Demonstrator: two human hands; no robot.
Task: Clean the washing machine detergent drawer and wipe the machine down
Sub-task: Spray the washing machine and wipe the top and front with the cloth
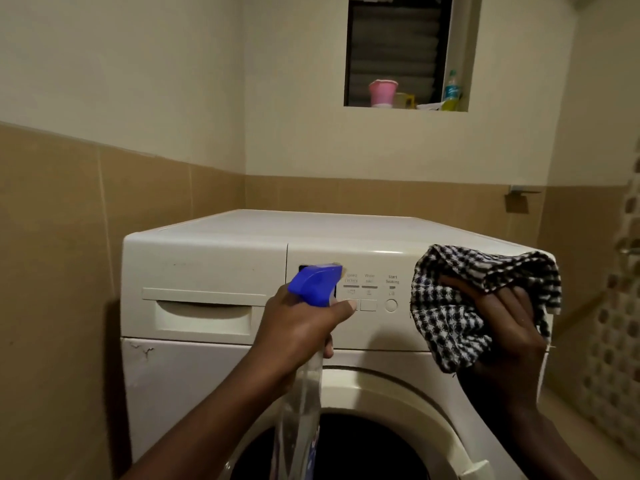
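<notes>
Machine: white washing machine in the middle of the view, set in a corner against tan tiled walls; its lower part is cut off by the bottom edge.
Door: round door shows only its upper arc and dark glass, and the arms cover part of it.
Drawer: detergent drawer sits shut at the upper left of the front, flush with it; neither hand touches it.
Left hand: left hand is raised in front of the control panel, its grip closed round the neck of a spray bottle, forefinger stretched forward below the blue head; the trigger is hidden.
Bottle body: clear, hanging down past the wrist and out of the bottom edge; its label is blurred and its fill cannot be judged.
Right hand: right hand has its grip closed on a bunched checked cloth, fingers curled into the folds.
Cloth place: in front of the panel's right end, hiding it and the machine's near right corner; whether it touches the machine cannot be told.
Panel: a dark display is mostly hidden behind the blue head; two square buttons and a round one show between the hands; most of the print above is too blurred to read.
Window recess: high on the far wall, holding a pink cup, a yellowish mug and a green-capped bottle; the rest is dark.
Right edge: a patterned surface, blurred and cut off.
</notes>
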